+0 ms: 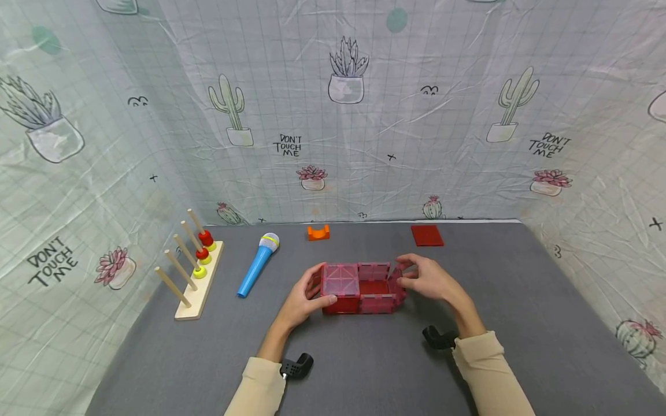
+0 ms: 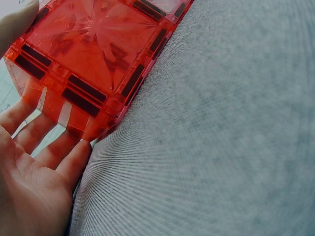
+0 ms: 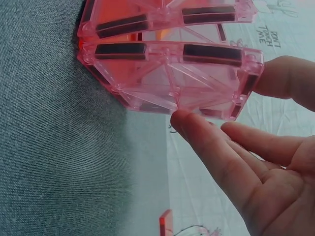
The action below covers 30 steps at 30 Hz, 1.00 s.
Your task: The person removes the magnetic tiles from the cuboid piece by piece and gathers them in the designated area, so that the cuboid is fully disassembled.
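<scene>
A box of clear magnetic tiles (image 1: 340,304) lies on the grey table, red and pink, with its right half uncovered on top. My left hand (image 1: 300,299) grips its left end, thumb at the front and fingers around the far side. In the left wrist view the fingers show through a red magnetic tile (image 2: 93,39). At the right end my right hand (image 1: 429,278) pinches a pink magnetic tile (image 3: 142,81) between thumb and fingers. That tile leans outward from the box, with a gap along its upper edge in the right wrist view.
A loose red tile (image 1: 427,236) lies at the back right. An orange block (image 1: 318,233) sits at the back edge. To the left are a blue toy microphone (image 1: 255,268) and a wooden peg stand (image 1: 195,300) with red and yellow beads. A printed cloth (image 1: 390,190) hangs behind.
</scene>
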Each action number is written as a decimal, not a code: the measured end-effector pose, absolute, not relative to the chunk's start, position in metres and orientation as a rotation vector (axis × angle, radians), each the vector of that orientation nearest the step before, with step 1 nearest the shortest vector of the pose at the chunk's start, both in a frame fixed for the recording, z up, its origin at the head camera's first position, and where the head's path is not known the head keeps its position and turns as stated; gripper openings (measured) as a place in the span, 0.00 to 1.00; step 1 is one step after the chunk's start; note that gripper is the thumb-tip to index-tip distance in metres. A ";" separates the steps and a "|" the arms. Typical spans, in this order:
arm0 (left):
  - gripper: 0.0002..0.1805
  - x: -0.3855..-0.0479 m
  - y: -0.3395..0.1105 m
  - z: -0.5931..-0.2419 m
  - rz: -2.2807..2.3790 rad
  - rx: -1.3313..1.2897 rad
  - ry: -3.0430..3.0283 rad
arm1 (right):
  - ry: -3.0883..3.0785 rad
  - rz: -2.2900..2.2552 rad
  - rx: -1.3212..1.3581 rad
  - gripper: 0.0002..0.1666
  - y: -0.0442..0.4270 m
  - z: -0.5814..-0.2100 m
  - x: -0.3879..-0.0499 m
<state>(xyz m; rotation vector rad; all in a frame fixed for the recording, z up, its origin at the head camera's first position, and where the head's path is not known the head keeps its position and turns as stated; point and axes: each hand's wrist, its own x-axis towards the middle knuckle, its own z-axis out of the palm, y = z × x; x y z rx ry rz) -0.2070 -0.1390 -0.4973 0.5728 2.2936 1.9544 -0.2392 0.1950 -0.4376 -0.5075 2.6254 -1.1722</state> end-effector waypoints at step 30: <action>0.43 -0.218 -0.142 -0.521 1.953 0.573 2.326 | 2.485 -1.040 -0.378 0.37 0.202 -0.425 -0.232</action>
